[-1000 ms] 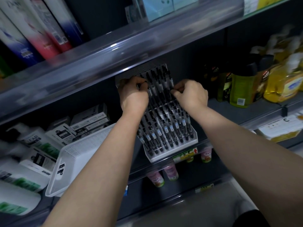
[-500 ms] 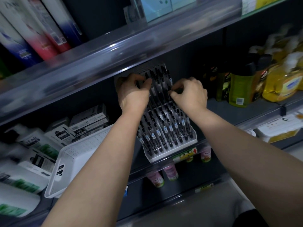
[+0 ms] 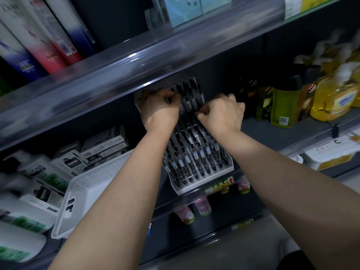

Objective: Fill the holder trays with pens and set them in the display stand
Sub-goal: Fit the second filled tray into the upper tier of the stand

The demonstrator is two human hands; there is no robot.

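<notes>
Display stand [image 3: 202, 184]: white, tiered, on the middle shelf, tilted back, lower rows full of black pens [image 3: 194, 158].
Upper holder tray [image 3: 185, 98]: at the stand's top, under the shelf edge, partly filled with pens.
My left hand [image 3: 159, 110]: fingers curled on the tray's left side, pinching there.
My right hand [image 3: 222, 114]: fingertips pinched at the tray's right side among the pens; which pen, I cannot tell.
White basket [image 3: 81, 193]: left of the stand, beside boxed goods.

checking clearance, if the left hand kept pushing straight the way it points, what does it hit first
Probably the upper pen tray its fingers already grip, then the stand behind; depth is unclear under the shelf.
</notes>
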